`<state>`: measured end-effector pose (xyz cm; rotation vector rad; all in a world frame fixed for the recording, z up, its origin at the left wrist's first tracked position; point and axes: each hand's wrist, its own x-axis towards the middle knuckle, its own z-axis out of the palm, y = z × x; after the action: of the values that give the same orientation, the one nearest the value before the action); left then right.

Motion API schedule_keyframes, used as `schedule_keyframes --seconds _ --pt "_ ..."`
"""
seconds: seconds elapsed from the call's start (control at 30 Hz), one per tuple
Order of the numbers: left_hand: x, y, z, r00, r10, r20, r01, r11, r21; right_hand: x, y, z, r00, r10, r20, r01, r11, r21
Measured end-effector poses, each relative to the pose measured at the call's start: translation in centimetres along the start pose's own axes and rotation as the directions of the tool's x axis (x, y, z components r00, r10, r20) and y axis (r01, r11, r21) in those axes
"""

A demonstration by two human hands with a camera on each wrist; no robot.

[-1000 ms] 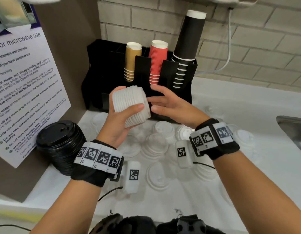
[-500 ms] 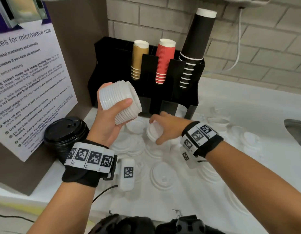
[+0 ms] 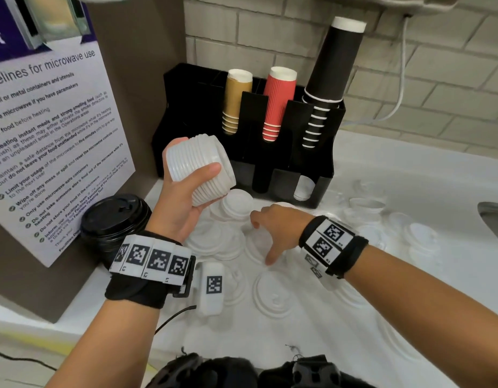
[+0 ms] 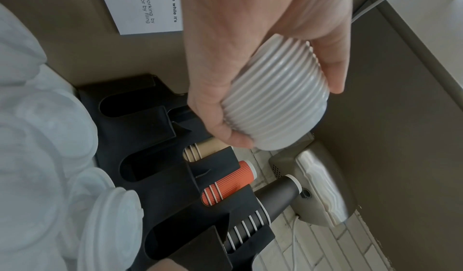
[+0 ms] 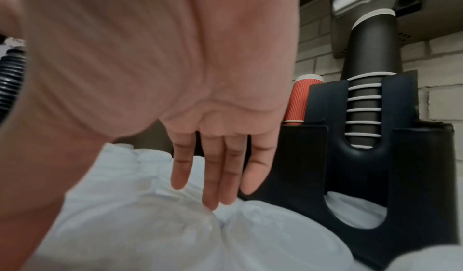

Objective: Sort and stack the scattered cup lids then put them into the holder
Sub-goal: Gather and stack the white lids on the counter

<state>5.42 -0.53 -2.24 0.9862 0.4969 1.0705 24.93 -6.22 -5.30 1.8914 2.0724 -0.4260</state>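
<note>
1. Since the frame half a second earlier, the right hand [image 3: 273, 231] has been lowered and spread over the loose white lids [image 3: 273, 295] on the counter [image 3: 410, 317]; the left hand [image 3: 183, 200] has kept its raised place with its stack.
2. A stack of white lids [image 3: 199, 168] is grasped by the left hand, thumb across the front and fingers curled round the ribbed side, as confirmed in the left wrist view [image 4: 275, 105]. The stack's long axis is tilted, running from about 10 o'clock down to 4 o'clock in the head view.
3. The right hand is released: its fingers [image 5: 213, 176] are extended straight and point down at the lids directly beneath. Whether the fingertips touch a lid cannot be told, since the wrist view is blurred.
4. Key relation: the nearest loose lids lie flat just below the right fingertips, at 6 o'clock from them, so the right hand is judged the nearer hand for the next pick-up; the held stack lies at 10 o'clock from it.
5. The black holder [image 3: 281, 169] stands at 12 o'clock, with a few white lids seen in its right front slot; paper cups [image 3: 278, 102] are stored behind.
6. A stack of black lids [image 3: 113, 222] rests at 9 o'clock, beside the left wrist.
7. Most lids are judged still to be gathered.
</note>
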Motion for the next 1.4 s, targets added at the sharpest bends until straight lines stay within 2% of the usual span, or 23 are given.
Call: schedule_keyframes --seconds 0.13,0.2,0.27,0.37,0.47,0.53,0.6,0.7,0.8,1.03,1.23,1.4 --pt "0.2 -0.4 0.2 1.000 -0.014 0.014 0.014 1.000 -0.006 -0.2 0.4 0.3 1.000 -0.019 -0.006 0.019 0.997 0.071" --pt "0.3 -0.5 0.1 1.000 -0.021 0.022 0.022 1.000 -0.019 -0.9 1.3 -0.4 0.999 0.006 -0.043 0.003 0.976 0.218" --pt "0.5 -0.8 0.1 0.999 -0.038 0.033 0.039 0.999 -0.030 -2.0 2.4 -1.3 0.992 0.020 -0.124 0.033 0.911 0.411" --pt "0.6 -1.5 0.5 0.995 -0.075 0.068 0.078 0.996 -0.046 -4.1 3.5 -2.1 0.964 0.077 -0.255 0.112 0.753 0.648" --pt "0.6 -2.5 1.4 0.987 -0.134 0.091 0.139 0.989 -0.051 -5.8 3.1 -1.6 0.906 0.191 -0.379 0.249 0.482 0.840" --pt "0.6 -3.2 2.0 0.979 -0.175 0.102 0.177 0.984 -0.015 -6.4 2.2 -1.0 0.852 0.259 -0.454 0.373 0.309 0.875" --pt "0.6 -3.7 2.7 0.972 -0.195 0.130 0.193 0.981 0.031 -6.5 1.2 -0.4 0.800 0.325 -0.505 0.443 0.248 0.861" --pt "0.3 -4.5 3.4 0.961 -0.208 0.181 0.199 0.978 0.066 -6.4 0.1 0.2 0.745 0.392 -0.539 0.484 0.237 0.842" --pt "0.1 -4.9 3.8 0.956 -0.215 0.201 0.203 0.976 0.080 -6.6 -0.3 0.5 0.719 0.423 -0.551 0.492 0.250 0.834" --pt "-0.6 -5.1 4.1 0.927 -0.248 0.282 0.220 0.967 0.128 -7.7 -0.3 0.3 0.731 0.396 -0.555 0.460 0.315 0.830" --pt "-1.1 -5.2 4.5 0.922 -0.259 0.287 0.248 0.966 0.076 -8.4 -0.4 0.2 0.737 0.379 -0.560 0.464 0.319 0.827" --pt "-1.1 -5.4 4.9 0.905 -0.289 0.311 0.302 0.953 0.009 -8.6 -0.3 -0.9 0.696 0.417 -0.585 0.477 0.341 0.810"
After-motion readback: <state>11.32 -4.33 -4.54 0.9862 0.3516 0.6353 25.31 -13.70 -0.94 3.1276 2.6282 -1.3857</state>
